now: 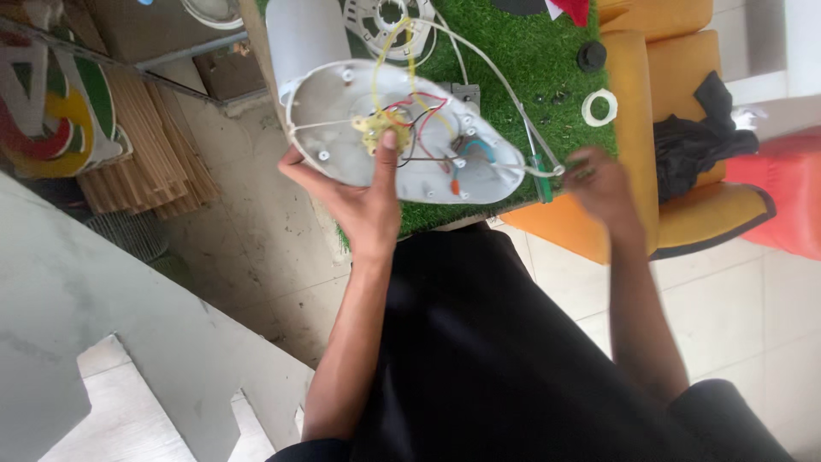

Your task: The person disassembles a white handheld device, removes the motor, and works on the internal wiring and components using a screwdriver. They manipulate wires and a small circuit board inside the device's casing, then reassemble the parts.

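The white oval housing (402, 137) is tilting up off the near edge of the bench (530, 51), its open underside facing the camera, with red, black, yellow and teal wires (428, 120) lying loose across the inside. It is resting on its far end against a white cylinder (306, 34), with nothing but floor below its near rim.

The left hand (359, 192) is cupping the housing from beneath, fingers spreading behind the shell while the thumb (388, 150) is pressing down on a yellowish part (376, 133) at the centre. That is a propping hold rather than a firm clamp, so the shell looks liable to pivot on the thumb and slide off the bench edge if the hand shifts.

The right hand (599, 184) is blurring at the housing's pointed end, fingers pinching together near a white cord (505, 85) and a green-handled tool (542, 175); whether they are closing on the cord, the tool or both, I cannot tell. A pull on that cord is probably the main risk, since it runs back among the thin wires and could strain or tear a joint.

Farther out, a black knob (591, 56), a white ring (599, 107) and small dark screws (552, 98) are sitting loose on the green turf, where a sweeping cord or elbow could knock them to the tiled floor (735, 291).
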